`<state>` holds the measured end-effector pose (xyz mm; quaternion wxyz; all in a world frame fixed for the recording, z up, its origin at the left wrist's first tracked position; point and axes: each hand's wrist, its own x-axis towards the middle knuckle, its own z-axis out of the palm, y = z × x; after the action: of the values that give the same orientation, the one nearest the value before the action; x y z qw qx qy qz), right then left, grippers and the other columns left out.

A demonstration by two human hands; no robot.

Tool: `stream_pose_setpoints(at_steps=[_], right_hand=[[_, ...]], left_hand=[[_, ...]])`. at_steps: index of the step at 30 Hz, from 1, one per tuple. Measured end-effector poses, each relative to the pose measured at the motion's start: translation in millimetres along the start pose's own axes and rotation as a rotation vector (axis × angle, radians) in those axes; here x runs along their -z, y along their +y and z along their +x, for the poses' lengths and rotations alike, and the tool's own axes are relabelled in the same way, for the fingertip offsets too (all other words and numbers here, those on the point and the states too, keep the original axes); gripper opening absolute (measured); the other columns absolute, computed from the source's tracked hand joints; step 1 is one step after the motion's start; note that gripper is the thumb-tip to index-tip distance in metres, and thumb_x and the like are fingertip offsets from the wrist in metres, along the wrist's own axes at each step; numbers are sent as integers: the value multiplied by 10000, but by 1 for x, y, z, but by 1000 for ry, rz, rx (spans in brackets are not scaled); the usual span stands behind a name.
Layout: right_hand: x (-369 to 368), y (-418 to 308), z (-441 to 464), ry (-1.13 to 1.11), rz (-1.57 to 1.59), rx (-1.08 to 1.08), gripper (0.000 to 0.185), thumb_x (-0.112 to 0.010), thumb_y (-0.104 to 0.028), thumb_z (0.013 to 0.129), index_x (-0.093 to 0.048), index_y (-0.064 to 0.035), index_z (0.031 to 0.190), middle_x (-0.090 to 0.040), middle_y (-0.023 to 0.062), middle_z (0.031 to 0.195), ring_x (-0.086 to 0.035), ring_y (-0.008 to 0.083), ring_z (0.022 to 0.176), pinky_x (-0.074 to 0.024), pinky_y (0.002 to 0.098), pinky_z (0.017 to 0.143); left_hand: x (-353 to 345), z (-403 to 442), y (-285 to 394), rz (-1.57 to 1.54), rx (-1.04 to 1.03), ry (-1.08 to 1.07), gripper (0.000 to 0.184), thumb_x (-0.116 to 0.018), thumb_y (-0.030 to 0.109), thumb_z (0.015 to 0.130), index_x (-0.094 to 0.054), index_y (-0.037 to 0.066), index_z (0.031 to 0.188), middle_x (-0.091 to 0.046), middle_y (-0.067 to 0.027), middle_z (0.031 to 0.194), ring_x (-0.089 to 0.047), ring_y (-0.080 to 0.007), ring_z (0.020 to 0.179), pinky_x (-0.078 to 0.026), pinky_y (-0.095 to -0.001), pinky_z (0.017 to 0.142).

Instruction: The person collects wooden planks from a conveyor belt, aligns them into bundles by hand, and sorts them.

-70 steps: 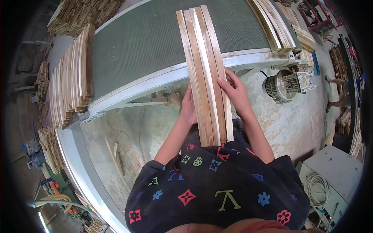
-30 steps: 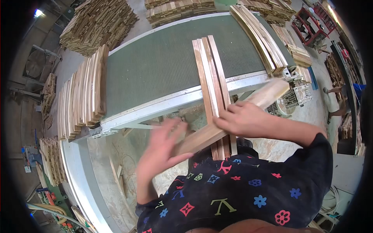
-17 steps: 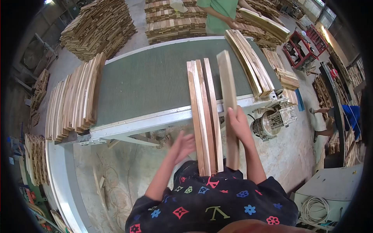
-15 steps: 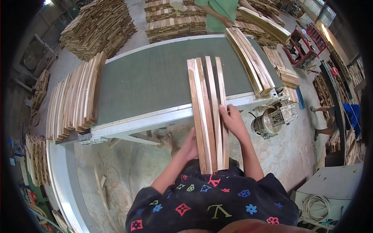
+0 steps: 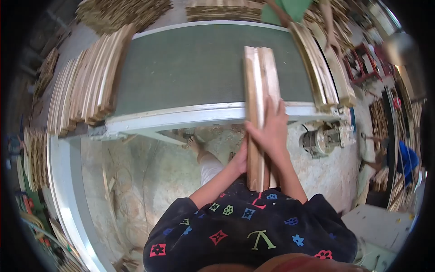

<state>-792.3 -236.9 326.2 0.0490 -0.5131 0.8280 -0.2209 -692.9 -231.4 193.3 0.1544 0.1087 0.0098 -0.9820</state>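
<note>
A bundle of several wooden slats (image 5: 253, 86) points away from my body, its far end over the green belt and its near end against my shirt. My right hand (image 5: 273, 131) lies across the bundle, thumb on the left side and fingers over the right slat. Low on the left side, my left hand (image 5: 240, 159) grips the bundle, its fingertips hidden by the wood. The slats sit pressed side by side.
A conveyor with a green belt (image 5: 181, 68) stands ahead. Slat rows lie on its left end (image 5: 88, 86) and right end (image 5: 315, 68). A co-worker in a green shirt (image 5: 294, 8) reaches to a slat at the right end. A motor (image 5: 319, 141) sits below.
The fanned slats are now closed together. My right hand has moved from the right edge onto the top of the bundle. A co-worker's slat now lies beside the right row.
</note>
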Motion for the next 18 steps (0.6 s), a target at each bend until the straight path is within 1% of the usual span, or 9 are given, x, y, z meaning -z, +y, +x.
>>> stream_pose_setpoints(at_steps=[3, 4, 6, 7, 8, 11, 14, 16, 18], right_hand=[[-12, 3, 7, 43, 5, 122, 943, -782, -366, 689, -366, -32, 1466, -284, 384, 1461, -404, 546, 1250, -387, 554, 1034], [-15, -3, 10, 33, 34, 162, 942, -787, -363, 685, -372, -34, 1463, -286, 386, 1460, -403, 548, 1249, -384, 551, 1037], [-24, -31, 18, -21, 82, 228, 935, -804, -350, 667, -397, -29, 1445, -292, 392, 1453, -405, 551, 1243, -384, 550, 1033], [-33, -46, 26, -30, 35, 341, 923, -799, -340, 659, -412, -28, 1436, -307, 396, 1446, -435, 548, 1212, -400, 547, 1018], [-42, -66, 36, -51, 51, 424, 919, -791, -342, 657, -416, -29, 1435, -312, 398, 1444, -451, 548, 1190, -411, 545, 1007], [-76, -133, 80, -165, 64, 547, 936, -763, -378, 646, -417, -30, 1444, -314, 387, 1462, -486, 543, 1145, -456, 539, 967], [-110, -199, 136, -289, 77, 550, 943, -756, -400, 659, -406, -35, 1455, -270, 367, 1503, -478, 540, 1179, -467, 556, 956], [-136, -246, 175, -312, 68, 513, 954, -756, -410, 678, -380, -45, 1475, -224, 347, 1539, -467, 540, 1216, -471, 570, 956], [-155, -297, 209, -306, 79, 416, 1019, -766, -444, 697, -300, -55, 1515, -176, 335, 1561, -441, 542, 1255, -452, 580, 984]], left_hand=[[8, 2, 3, -27, -67, 18, 817, -482, 693, 916, -450, 62, 1434, -619, -111, 1291, -608, -219, 1172, -532, -410, 957], [-1, -10, 14, 9, -102, 89, 873, -471, 719, 904, -419, 44, 1454, -574, -138, 1357, -572, -243, 1225, -481, -436, 1019], [8, -39, 43, 36, -111, 42, 1009, -486, 815, 808, -411, 51, 1463, -516, -137, 1422, -515, -283, 1283, -401, -472, 1084], [15, -55, 56, 57, -106, 20, 1077, -493, 863, 761, -407, 54, 1467, -487, -136, 1454, -487, -303, 1313, -360, -490, 1117], [25, -72, 67, 81, -190, -29, 1223, -479, 919, 692, -316, 25, 1510, -372, -149, 1541, -370, -315, 1407, -261, -496, 1168], [73, -131, 84, -87, -400, -6, 1223, -451, 894, 735, -230, -2, 1537, -283, -167, 1592, -291, -311, 1463, -229, -498, 1191], [126, -176, 75, -242, -762, 42, 1079, -322, 812, 867, -216, -35, 1528, -232, -202, 1604, -197, -321, 1499, -160, -504, 1225], [157, -201, 66, -281, -913, 78, 1064, -328, 795, 882, -199, -40, 1529, -209, -196, 1612, -186, -314, 1503, -153, -509, 1226], [179, -221, 57, -255, -1007, 247, 1072, -397, 789, 870, -201, -35, 1526, -243, -199, 1600, -214, -302, 1495, -172, -513, 1219]])
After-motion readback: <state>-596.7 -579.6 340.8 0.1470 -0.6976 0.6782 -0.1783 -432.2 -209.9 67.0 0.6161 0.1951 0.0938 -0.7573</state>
